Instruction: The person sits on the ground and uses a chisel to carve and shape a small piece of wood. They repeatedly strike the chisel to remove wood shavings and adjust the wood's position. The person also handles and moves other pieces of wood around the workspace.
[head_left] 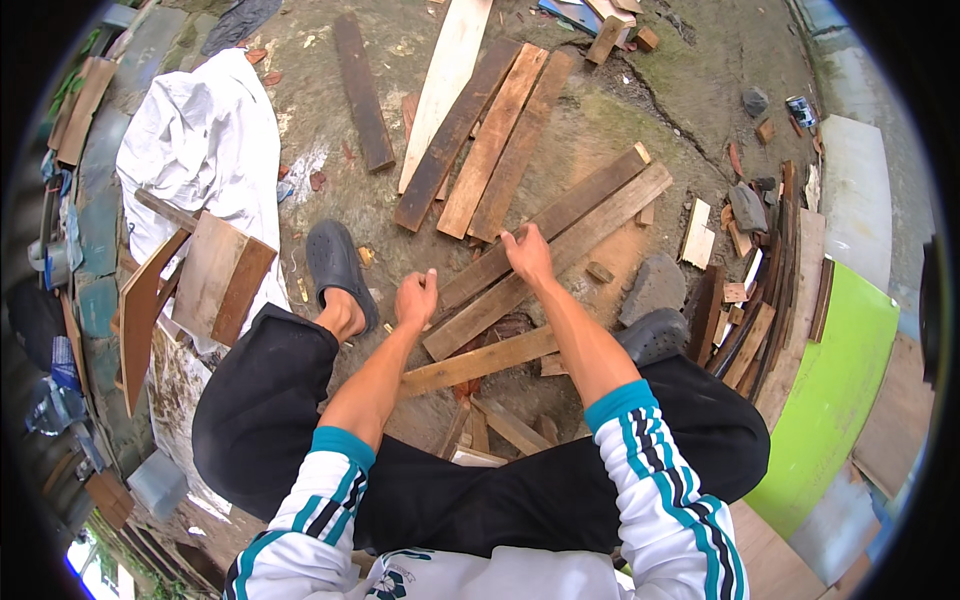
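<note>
Two long wooden planks lie side by side on the ground before me, slanting up to the right. My right hand (528,255) is closed over the darker plank (580,204), its fingertips at the far edge. Beside that plank's near left end, my left hand (417,300) is curled with the thumb up; what its fingers hold, if anything, is hidden. The paler plank (560,258) runs along the near side of the darker one. Closer to me, a shorter light board (475,367) lies crosswise, passing behind my right forearm.
Several planks (493,140) lie beyond my hands, beside a long pale board (445,85). At left, joined wooden boards (215,275) stand on white cloth (205,150). On the right are a grey stone block (654,288), stacked wood strips (790,300) and a green panel (830,390).
</note>
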